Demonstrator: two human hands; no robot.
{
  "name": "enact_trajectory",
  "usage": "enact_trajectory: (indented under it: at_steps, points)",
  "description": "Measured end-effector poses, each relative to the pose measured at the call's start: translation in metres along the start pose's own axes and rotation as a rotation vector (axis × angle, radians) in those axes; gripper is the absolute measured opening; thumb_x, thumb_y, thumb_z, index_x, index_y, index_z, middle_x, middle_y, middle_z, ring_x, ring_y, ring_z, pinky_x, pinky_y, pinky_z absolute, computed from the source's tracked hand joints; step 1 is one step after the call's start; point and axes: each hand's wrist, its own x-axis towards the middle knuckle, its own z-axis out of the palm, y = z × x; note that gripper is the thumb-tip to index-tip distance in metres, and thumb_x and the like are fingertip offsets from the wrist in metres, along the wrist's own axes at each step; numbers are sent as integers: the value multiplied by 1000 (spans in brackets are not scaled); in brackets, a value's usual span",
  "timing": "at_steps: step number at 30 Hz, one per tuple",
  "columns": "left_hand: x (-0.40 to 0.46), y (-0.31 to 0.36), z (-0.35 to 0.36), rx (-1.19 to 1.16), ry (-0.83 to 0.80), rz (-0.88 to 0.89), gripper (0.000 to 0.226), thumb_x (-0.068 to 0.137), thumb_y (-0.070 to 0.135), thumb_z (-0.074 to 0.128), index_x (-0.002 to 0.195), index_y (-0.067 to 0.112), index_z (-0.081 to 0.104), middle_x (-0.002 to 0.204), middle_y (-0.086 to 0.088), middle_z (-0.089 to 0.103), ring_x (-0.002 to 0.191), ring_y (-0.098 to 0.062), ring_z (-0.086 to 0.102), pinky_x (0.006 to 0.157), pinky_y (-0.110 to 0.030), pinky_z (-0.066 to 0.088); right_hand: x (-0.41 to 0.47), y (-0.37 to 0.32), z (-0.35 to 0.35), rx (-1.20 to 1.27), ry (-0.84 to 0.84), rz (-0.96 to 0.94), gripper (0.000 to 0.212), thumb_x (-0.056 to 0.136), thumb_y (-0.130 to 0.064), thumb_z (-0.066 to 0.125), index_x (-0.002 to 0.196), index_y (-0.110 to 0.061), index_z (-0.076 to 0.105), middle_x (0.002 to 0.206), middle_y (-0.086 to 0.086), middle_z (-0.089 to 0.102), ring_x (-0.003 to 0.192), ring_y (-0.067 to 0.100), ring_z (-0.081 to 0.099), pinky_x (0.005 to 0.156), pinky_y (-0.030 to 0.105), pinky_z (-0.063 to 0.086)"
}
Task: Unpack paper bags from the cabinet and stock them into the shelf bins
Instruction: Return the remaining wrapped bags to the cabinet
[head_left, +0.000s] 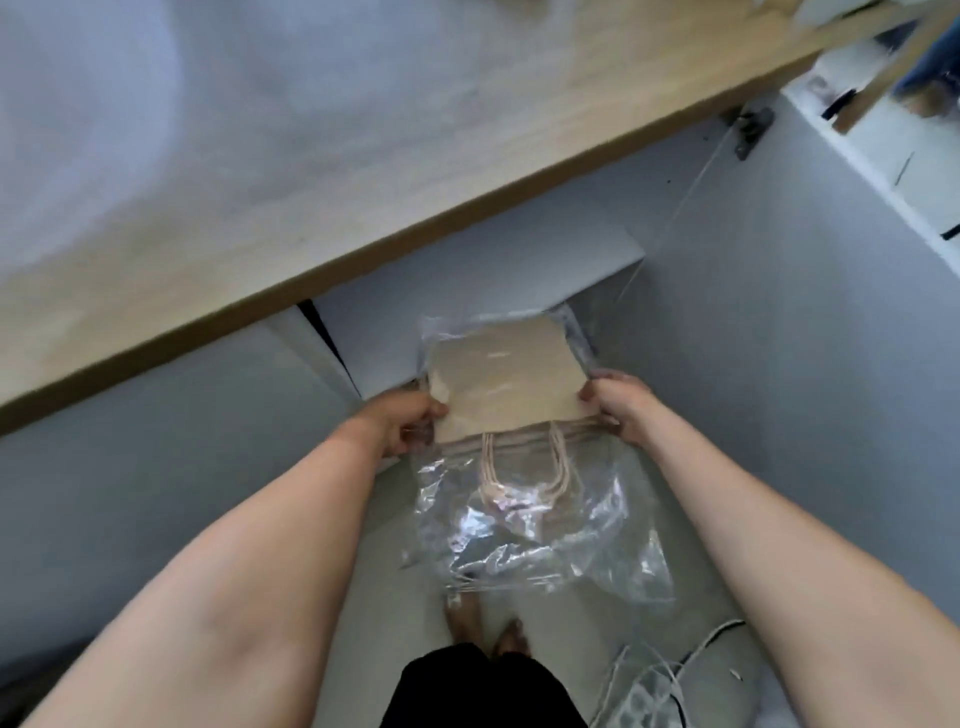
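A flat stack of tan paper bags (506, 379) with pale cord handles (519, 467) sits inside a clear plastic wrapper (524, 535). My left hand (402, 423) grips the stack's left edge through the plastic. My right hand (615, 402) grips its right edge. The pack is held in front of the open white cabinet (467, 291), below the wooden counter. The loose open end of the wrapper hangs down toward me.
A light wooden counter (363, 171) runs overhead across the top. An open cabinet door (810, 322) stands at the right, a closed white door (156, 441) at the left. White cables (670, 670) lie on the floor at lower right, near my bare feet (488, 629).
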Motion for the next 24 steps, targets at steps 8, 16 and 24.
enact_trajectory:
  at_steps: [8, 16, 24]
  points:
    - [33, -7, -25, -189, 177, 29, 24, 95, 2, 52, 74, 12, 53, 45, 1, 62, 58, -13, 54, 47, -22, 47, 73, -16, 61, -179, -83, -113, 59, 69, -6, 57, 128, -13, 59, 119, 14, 66, 106, 30, 63, 90, 35, 51]
    - [62, 8, -34, -446, 349, 50, 11, 91, 12, 61, 81, 7, 59, 76, -7, 61, 63, -19, 57, 60, -29, 48, 152, -34, 101, -263, -100, -167, 53, 47, -34, 59, 97, -15, 63, 89, 12, 61, 90, 35, 66, 79, 42, 52]
    - [86, 36, -51, -441, 520, 120, 41, 85, 28, 59, 119, 4, 58, 115, -10, 63, 97, -23, 63, 94, -39, 51, 147, -86, 127, -252, -305, -172, 48, 73, -31, 60, 117, -12, 61, 97, 11, 62, 88, 26, 60, 91, 43, 55]
